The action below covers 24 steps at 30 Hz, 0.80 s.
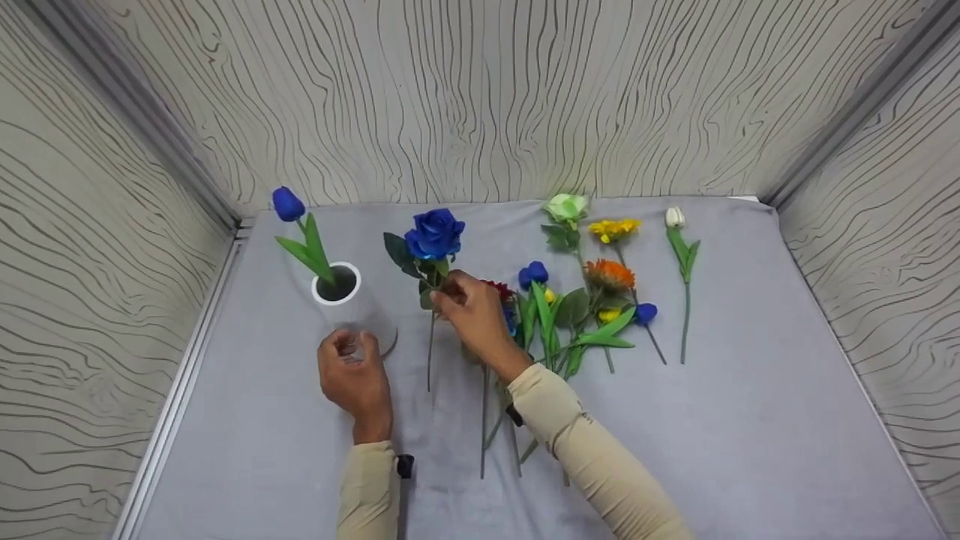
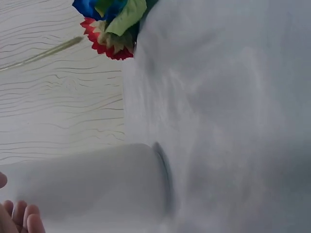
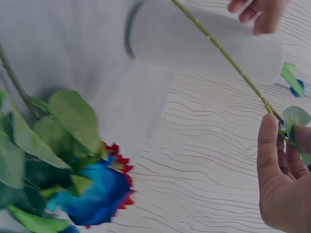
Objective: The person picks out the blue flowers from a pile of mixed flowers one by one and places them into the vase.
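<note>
My right hand (image 1: pixel 484 319) pinches a blue rose (image 1: pixel 435 234) just below its bloom, among the leaves. The rose stands upright over the cloth, its stem (image 3: pixel 219 47) hanging down below the fingers. To its left is a white cylindrical vase (image 1: pixel 358 319), upright, with one blue tulip (image 1: pixel 288 204) leaning out of its mouth to the left. In front of the vase, my left hand (image 1: pixel 358 382) has its fingers loosely bent and holds nothing. The left wrist view has those fingertips (image 2: pixel 34 222) close by the vase wall.
Right of the rose lies a cluster of flowers, with an orange gerbera (image 1: pixel 611 275), a pale green rose (image 1: pixel 566 206), a yellow flower (image 1: pixel 615 229) and several tulips. A white tulip (image 1: pixel 675 217) lies apart at far right. Patterned panels (image 1: pixel 480 97) surround the grey cloth (image 1: pixel 750 435).
</note>
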### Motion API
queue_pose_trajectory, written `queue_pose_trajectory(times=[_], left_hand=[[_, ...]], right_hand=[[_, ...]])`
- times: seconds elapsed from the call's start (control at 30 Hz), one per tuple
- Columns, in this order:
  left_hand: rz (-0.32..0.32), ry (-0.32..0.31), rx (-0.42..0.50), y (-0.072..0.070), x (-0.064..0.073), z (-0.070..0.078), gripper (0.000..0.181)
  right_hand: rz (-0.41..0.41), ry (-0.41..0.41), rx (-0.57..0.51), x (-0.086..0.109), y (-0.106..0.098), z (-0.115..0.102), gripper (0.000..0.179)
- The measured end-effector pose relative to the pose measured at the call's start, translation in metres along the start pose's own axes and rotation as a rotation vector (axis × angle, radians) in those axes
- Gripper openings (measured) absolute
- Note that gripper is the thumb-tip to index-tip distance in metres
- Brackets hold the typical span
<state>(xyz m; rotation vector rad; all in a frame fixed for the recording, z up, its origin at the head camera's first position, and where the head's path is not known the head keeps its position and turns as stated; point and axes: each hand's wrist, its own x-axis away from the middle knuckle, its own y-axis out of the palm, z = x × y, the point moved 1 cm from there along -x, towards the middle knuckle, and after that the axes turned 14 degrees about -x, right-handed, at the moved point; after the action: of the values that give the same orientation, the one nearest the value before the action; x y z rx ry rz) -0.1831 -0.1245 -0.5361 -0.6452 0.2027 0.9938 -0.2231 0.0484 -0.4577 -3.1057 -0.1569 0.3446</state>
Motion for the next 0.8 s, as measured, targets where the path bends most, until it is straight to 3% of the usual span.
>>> queue_pose_trajectory(times=[0.23,0.43,0.5,0.63,0.8], left_hand=[[-0.015,-0.050,-0.098,0.001,-0.004,-0.007,0.038],[-0.078,-0.110,-0.125,0.006,-0.008,-0.012,0.066],[-0.086,-0.113,-0.125,0.008,-0.010,-0.012,0.073],[-0.104,-0.106,-0.107,0.012,-0.014,-0.013,0.084],[-0.173,-0.114,-0.076,0.017,-0.018,-0.014,0.096]], right_hand=[[0.087,-0.137,0.063,-0.007,0.002,-0.021,0.013],[0.164,-0.237,-0.012,-0.007,0.007,-0.034,0.014],[0.201,-0.255,-0.036,-0.007,0.008,-0.037,0.006],[0.270,-0.247,-0.071,-0.008,0.011,-0.044,0.021],[0.274,-0.255,-0.054,-0.006,0.015,-0.050,0.018]])
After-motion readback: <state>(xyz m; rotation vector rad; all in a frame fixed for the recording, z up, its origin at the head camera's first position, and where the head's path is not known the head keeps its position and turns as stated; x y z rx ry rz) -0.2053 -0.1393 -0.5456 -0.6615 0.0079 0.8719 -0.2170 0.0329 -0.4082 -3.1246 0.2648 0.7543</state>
